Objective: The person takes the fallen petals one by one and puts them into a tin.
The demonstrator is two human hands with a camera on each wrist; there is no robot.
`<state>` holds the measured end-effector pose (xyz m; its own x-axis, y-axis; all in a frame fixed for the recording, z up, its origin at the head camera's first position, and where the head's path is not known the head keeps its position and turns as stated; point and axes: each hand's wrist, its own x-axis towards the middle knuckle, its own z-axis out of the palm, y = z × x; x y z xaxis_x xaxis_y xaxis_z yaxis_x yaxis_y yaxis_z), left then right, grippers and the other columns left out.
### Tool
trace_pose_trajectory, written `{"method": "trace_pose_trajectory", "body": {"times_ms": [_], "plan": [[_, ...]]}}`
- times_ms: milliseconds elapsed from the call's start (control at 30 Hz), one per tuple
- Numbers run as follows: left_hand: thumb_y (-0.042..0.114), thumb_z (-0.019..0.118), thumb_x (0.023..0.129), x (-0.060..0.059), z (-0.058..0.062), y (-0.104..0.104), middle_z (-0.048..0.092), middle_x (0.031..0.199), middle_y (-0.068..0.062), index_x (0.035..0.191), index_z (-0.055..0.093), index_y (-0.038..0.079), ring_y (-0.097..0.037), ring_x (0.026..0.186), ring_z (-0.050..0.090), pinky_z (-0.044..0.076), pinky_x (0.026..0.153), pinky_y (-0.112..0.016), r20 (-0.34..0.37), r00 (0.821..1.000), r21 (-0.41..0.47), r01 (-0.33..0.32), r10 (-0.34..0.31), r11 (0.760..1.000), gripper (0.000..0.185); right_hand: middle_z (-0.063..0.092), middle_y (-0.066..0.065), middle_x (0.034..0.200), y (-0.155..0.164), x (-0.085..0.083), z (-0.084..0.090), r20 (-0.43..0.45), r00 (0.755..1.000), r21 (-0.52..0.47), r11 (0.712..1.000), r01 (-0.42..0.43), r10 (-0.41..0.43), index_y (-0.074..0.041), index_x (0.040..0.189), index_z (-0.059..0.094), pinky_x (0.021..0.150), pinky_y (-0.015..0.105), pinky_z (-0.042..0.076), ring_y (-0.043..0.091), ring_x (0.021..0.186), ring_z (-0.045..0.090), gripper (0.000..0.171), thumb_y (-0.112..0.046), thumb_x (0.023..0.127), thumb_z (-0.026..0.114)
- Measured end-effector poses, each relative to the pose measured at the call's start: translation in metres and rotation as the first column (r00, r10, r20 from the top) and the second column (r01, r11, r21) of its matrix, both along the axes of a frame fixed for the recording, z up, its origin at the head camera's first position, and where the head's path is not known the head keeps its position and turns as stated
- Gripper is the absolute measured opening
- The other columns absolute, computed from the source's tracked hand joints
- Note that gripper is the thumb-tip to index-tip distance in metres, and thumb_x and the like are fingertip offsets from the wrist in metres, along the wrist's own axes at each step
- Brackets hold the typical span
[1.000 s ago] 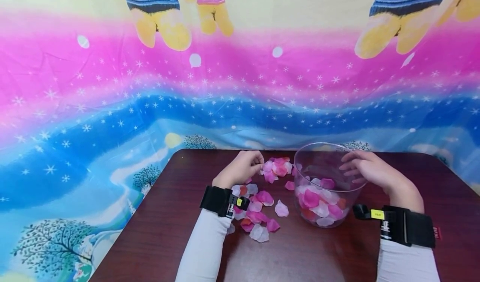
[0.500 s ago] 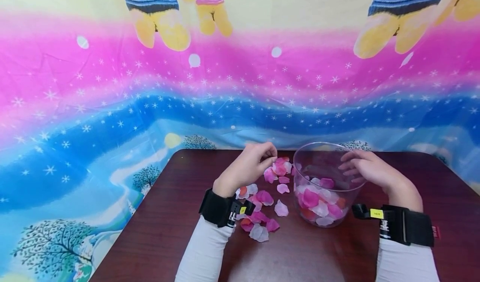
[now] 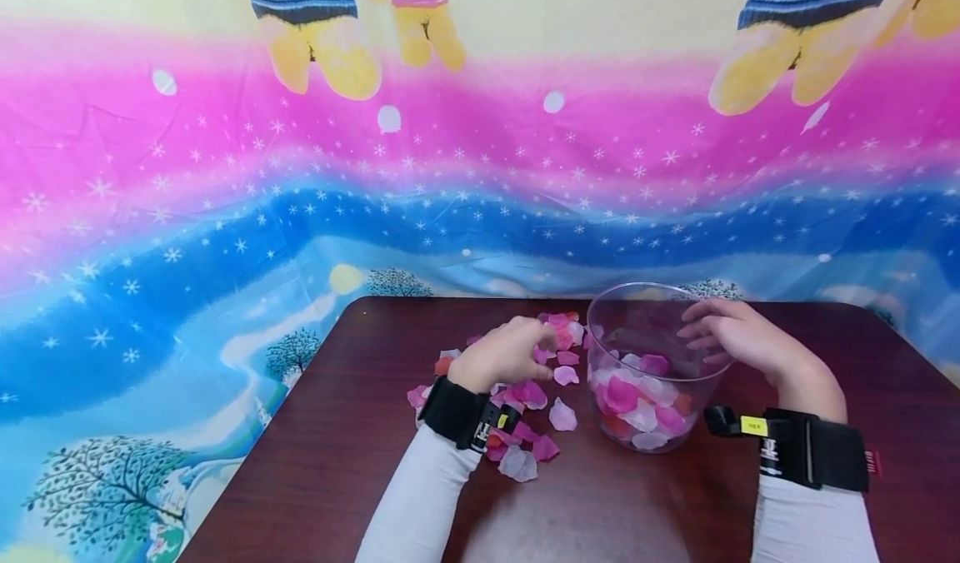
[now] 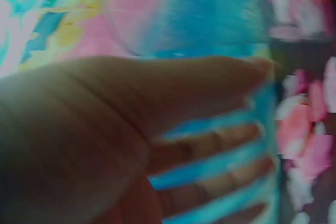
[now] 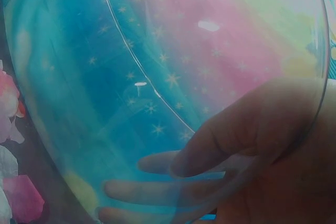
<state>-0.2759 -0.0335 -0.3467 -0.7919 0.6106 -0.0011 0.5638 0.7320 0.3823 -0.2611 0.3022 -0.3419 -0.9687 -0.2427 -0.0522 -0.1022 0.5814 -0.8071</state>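
Hands at work among petals
Right hand [image 3: 738, 340] grips bowl [image 3: 652, 367], steadying it; left hand [image 3: 506, 355], at nine o'clock, fingers curled over petals [image 3: 528, 396]; grip unclear.

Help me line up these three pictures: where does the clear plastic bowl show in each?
Head: clear bowl stands right of centre on the table, right hand on its rim.
Left wrist: blurred, top centre, beyond the thumb.
Right wrist: fills the frame.
Shared landmark: pink petals beside it.

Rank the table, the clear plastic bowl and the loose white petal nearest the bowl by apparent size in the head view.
1. table
2. clear plastic bowl
3. white petal
The gaps are plain; nearness to the camera does not blur this order.
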Motion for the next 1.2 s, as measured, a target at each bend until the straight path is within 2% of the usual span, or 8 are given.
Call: {"method": "trace_pose_trajectory", "body": {"times_ms": [67,233,367,533,700,967,1067,1200], "plan": [[0.021,0.083,0.088,-0.007,-0.013,0.000,0.070,0.114,-0.006,0.119,0.071,0.009,-0.017,0.100,0.063,0.054,0.084,-0.029,0.062,0.997,-0.063,-0.043,0.047,0.997,0.036,0.057,0.036,0.133,0.000,0.001,0.000,0.000,1.000,0.001,1.000,0.002,-0.002,0.014,0.141,0.039,0.084,0.045,0.060,0.047,0.116,0.063,0.042,-0.009,0.107,0.030],[0.022,0.090,0.078,-0.017,-0.037,0.003,0.061,0.083,-0.002,0.090,0.070,0.009,-0.015,0.074,0.053,0.045,0.060,-0.029,0.119,0.980,-0.161,-0.137,0.157,0.977,0.027,0.056,0.037,0.132,-0.001,0.001,0.000,-0.001,1.000,0.000,1.000,0.004,-0.004,0.015,0.140,0.040,0.084,0.045,0.060,0.048,0.116,0.063,0.042,-0.009,0.107,0.029],[0.016,0.089,0.078,-0.019,-0.046,0.004,0.056,0.077,0.000,0.081,0.069,0.010,-0.014,0.071,0.052,0.042,0.055,-0.027,0.108,0.980,-0.173,-0.145,0.165,0.974,0.021,0.055,0.038,0.133,-0.001,0.000,0.000,0.003,1.000,-0.002,1.000,0.002,-0.002,0.015,0.141,0.039,0.085,0.047,0.059,0.048,0.117,0.062,0.043,-0.009,0.108,0.027],[0.003,0.082,0.082,-0.022,-0.047,0.003,0.053,0.071,0.001,0.075,0.068,0.011,-0.013,0.065,0.050,0.042,0.051,-0.025,0.126,0.982,-0.151,-0.124,0.143,0.981,0.017,0.055,0.038,0.133,-0.001,0.000,0.001,0.002,1.000,-0.007,1.000,0.000,0.000,0.015,0.141,0.038,0.085,0.047,0.059,0.047,0.116,0.063,0.043,-0.009,0.108,0.027],[-0.006,0.073,0.083,-0.026,-0.039,-0.002,0.041,0.062,0.005,0.073,0.066,0.009,-0.010,0.056,0.039,0.035,0.048,-0.022,0.106,0.991,-0.104,-0.068,0.079,0.992,0.019,0.056,0.036,0.133,-0.001,0.000,0.000,0.002,1.000,-0.011,1.000,0.007,-0.007,0.015,0.140,0.040,0.084,0.045,0.060,0.046,0.115,0.064,0.042,-0.008,0.107,0.029],[0.001,0.074,0.091,-0.022,-0.009,-0.021,0.067,0.081,0.000,0.097,0.077,0.010,-0.011,0.071,0.058,0.051,0.068,-0.025,0.032,0.999,0.053,-0.024,0.022,0.998,0.011,0.056,0.038,0.133,0.000,0.000,0.000,-0.005,1.000,-0.013,1.000,0.001,-0.001,0.015,0.140,0.039,0.084,0.045,0.060,0.047,0.115,0.063,0.042,-0.008,0.107,0.028],[0.003,0.073,0.093,-0.018,0.001,-0.026,0.069,0.089,0.000,0.099,0.076,0.010,-0.012,0.080,0.062,0.053,0.076,-0.027,-0.013,1.000,0.121,-0.007,0.008,0.993,0.010,0.056,0.037,0.133,0.000,0.001,0.000,-0.005,1.000,-0.009,1.000,0.005,-0.005,0.015,0.141,0.039,0.084,0.045,0.060,0.047,0.116,0.063,0.042,-0.008,0.107,0.028],[0.003,0.072,0.095,-0.012,0.013,-0.028,0.069,0.089,-0.002,0.101,0.074,0.007,-0.013,0.080,0.064,0.054,0.076,-0.027,-0.062,0.998,0.218,0.031,-0.018,0.976,0.008,0.055,0.038,0.133,-0.001,0.001,0.000,-0.007,1.000,-0.009,1.000,0.005,-0.005,0.016,0.141,0.039,0.084,0.045,0.060,0.048,0.116,0.063,0.042,-0.008,0.107,0.028]]}}
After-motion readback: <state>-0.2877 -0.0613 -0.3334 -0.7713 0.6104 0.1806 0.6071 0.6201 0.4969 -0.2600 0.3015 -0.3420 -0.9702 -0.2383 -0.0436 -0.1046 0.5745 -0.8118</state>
